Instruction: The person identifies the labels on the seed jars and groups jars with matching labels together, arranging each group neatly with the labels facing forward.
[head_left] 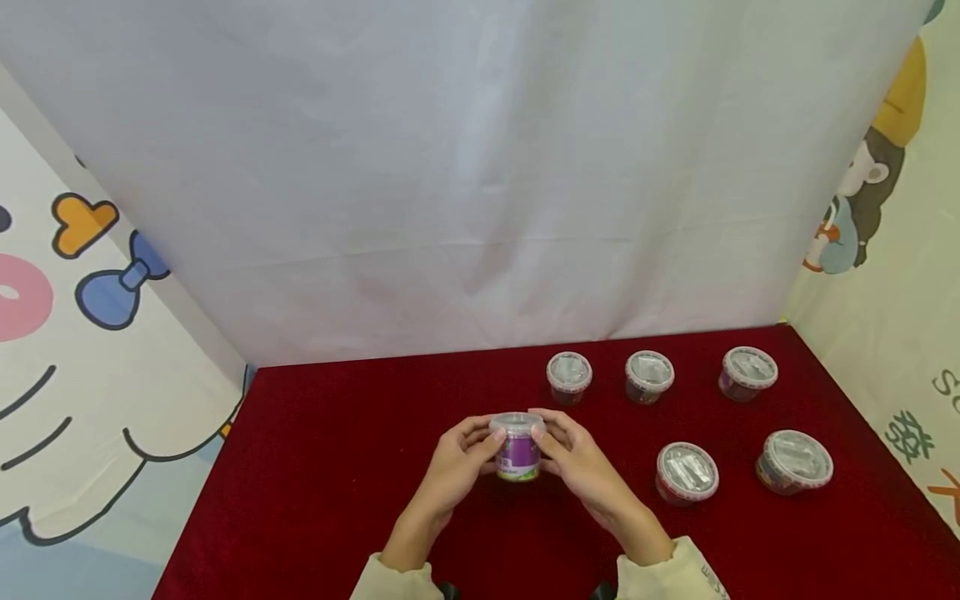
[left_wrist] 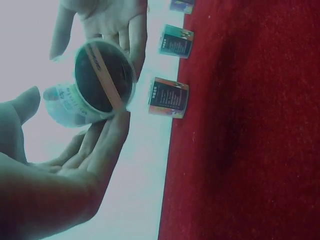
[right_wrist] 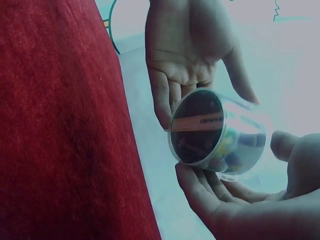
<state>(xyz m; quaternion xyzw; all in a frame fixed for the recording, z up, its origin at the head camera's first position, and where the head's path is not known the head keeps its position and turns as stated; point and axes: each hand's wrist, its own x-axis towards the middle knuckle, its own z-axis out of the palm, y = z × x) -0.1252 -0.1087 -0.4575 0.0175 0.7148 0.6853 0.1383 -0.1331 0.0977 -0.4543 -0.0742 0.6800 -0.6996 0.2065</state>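
- The left hand and right hand hold the purple cup between their fingers, lifted above the red table.
- Its lid is on.
- Five other cups wait untouched on the right.

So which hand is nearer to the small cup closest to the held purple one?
Right. The right hand holds the purple cup just below that small cup; the left hand is across the purple cup.

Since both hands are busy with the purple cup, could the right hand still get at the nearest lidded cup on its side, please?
Probably not yet: the right hand holds the purple cup. Once freed, the cloth to the nearest lidded cup lies bare.
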